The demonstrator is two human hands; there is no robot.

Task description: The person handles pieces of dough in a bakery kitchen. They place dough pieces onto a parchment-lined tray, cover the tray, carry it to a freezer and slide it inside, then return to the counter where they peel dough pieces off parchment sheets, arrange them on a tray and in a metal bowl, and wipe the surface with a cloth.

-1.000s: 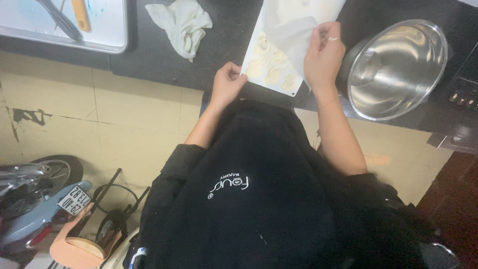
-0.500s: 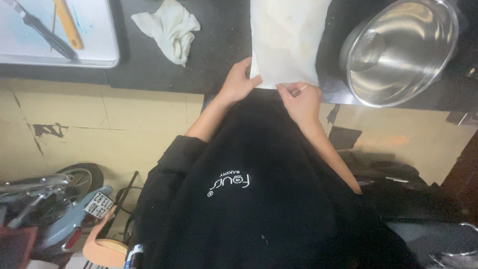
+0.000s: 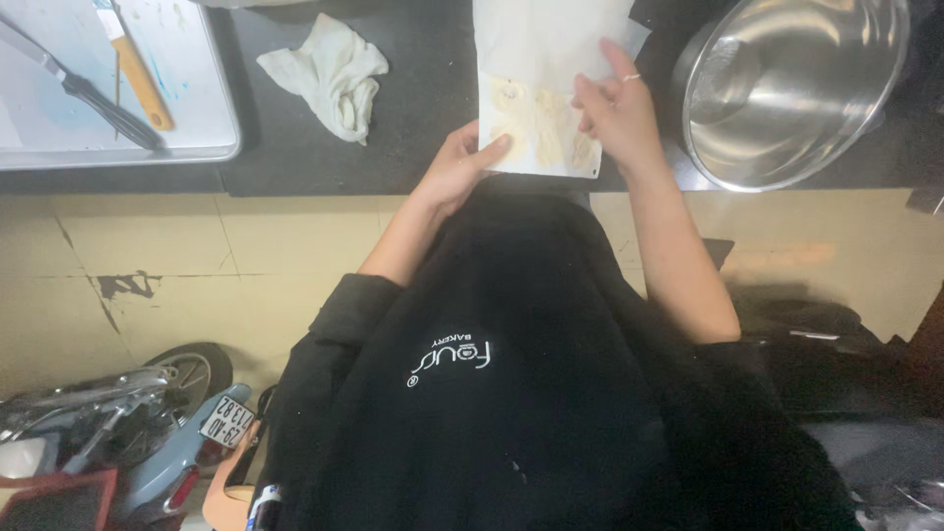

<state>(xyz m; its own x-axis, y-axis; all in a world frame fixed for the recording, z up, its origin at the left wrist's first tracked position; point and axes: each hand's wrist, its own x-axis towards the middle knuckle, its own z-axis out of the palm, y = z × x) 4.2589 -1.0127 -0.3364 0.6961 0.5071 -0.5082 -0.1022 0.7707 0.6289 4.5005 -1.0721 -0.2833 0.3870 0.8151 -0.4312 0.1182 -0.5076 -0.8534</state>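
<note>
A white paper bag (image 3: 551, 49) lies on the dark counter (image 3: 423, 59) in front of me, with pale yellowish round pieces showing at its near end. My left hand (image 3: 454, 175) pinches the bag's near left corner, thumb on top. On the bag's right edge rests my right hand (image 3: 615, 116), a ring on one finger, index finger stretched along the paper and the other fingers curled over the edge. My black apron (image 3: 531, 393) fills the lower middle of the view.
A large steel bowl (image 3: 796, 88) stands right of the bag, close to my right hand. A crumpled white cloth (image 3: 329, 74) lies to the left. Farther left a white tray (image 3: 197, 108) carries a black-handled knife (image 3: 88, 93) and an orange-handled tool (image 3: 138, 79). A motorbike (image 3: 118, 423) stands below.
My right hand has moved from the bag's near edge up to its right side. The pale pieces at the near end show again; half a second ago the bag looked plain white.
</note>
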